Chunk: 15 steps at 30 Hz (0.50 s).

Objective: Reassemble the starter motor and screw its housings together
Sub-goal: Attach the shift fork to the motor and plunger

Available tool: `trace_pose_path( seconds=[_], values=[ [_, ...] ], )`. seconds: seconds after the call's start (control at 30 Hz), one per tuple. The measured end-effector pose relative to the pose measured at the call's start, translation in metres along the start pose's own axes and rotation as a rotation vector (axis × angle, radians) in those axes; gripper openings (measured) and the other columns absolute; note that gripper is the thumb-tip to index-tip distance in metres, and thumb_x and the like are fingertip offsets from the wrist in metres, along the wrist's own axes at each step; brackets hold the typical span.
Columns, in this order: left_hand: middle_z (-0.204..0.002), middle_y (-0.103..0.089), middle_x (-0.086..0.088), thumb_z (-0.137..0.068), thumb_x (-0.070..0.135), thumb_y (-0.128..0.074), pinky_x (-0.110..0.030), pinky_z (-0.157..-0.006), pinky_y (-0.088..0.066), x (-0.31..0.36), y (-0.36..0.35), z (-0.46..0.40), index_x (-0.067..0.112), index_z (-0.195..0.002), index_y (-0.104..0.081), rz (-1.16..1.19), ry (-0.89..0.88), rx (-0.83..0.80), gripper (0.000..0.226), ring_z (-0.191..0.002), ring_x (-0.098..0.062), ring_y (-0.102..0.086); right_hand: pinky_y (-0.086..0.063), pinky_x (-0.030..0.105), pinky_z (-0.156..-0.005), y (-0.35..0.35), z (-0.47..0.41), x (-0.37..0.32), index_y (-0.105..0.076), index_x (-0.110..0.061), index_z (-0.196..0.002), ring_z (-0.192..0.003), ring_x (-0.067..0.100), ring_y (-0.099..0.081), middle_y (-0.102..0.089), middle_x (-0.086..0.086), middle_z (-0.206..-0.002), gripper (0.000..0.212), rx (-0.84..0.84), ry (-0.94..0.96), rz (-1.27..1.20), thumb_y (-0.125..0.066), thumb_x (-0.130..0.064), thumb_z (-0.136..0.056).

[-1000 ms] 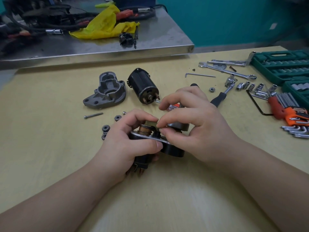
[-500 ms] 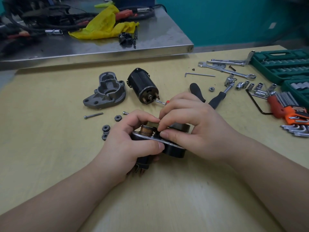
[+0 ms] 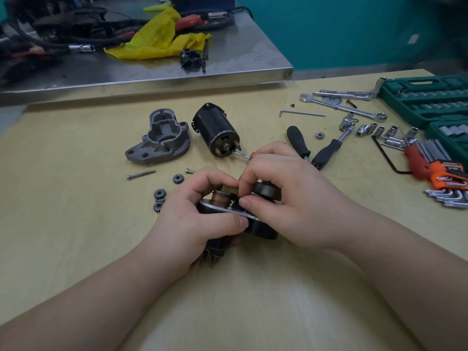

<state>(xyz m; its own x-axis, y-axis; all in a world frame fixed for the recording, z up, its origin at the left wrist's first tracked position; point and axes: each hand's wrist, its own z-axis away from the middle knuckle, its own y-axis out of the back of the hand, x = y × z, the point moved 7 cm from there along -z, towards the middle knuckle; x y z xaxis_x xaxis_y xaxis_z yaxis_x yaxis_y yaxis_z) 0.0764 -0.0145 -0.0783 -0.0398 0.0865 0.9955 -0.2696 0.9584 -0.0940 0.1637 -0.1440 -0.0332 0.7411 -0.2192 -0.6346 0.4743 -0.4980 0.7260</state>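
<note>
While our left hand [image 3: 200, 219] clamps the solenoid-and-gear housing [image 3: 262, 230] steady on the counter [image 3: 76, 224], our right hand [image 3: 286, 196] pinches a part at its top, probably seating it.

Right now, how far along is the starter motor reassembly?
Early stage. In hand: the left hand grips the black sub-assembly while the right hand pinches a part on top of it. Still loose on the table: grey housing, black motor body, three small gears, long bolt. Nothing looks screwed together yet.
</note>
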Motion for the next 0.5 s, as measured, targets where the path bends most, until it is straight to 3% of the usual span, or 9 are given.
trace_pose_path(
  seconds=[0.5],
  values=[
    [-0.086, -0.072, -0.011, -0.059, 0.014, -0.090, -0.036, -0.063, -0.059, -0.0028, 0.0016, -0.0013, 0.020, -0.097, -0.073, -0.030, -0.034, -0.007, 0.042, -0.074, -0.024, -0.068, -0.048, 0.034, -0.088, 0.0001, 0.0008, -0.0070, -0.070, -0.028, -0.088, -0.114, 0.011, -0.054, -0.064, -0.018, -0.088, 0.015, 0.037, -0.004, 0.041, -0.079, -0.016, -0.089]
  ],
)
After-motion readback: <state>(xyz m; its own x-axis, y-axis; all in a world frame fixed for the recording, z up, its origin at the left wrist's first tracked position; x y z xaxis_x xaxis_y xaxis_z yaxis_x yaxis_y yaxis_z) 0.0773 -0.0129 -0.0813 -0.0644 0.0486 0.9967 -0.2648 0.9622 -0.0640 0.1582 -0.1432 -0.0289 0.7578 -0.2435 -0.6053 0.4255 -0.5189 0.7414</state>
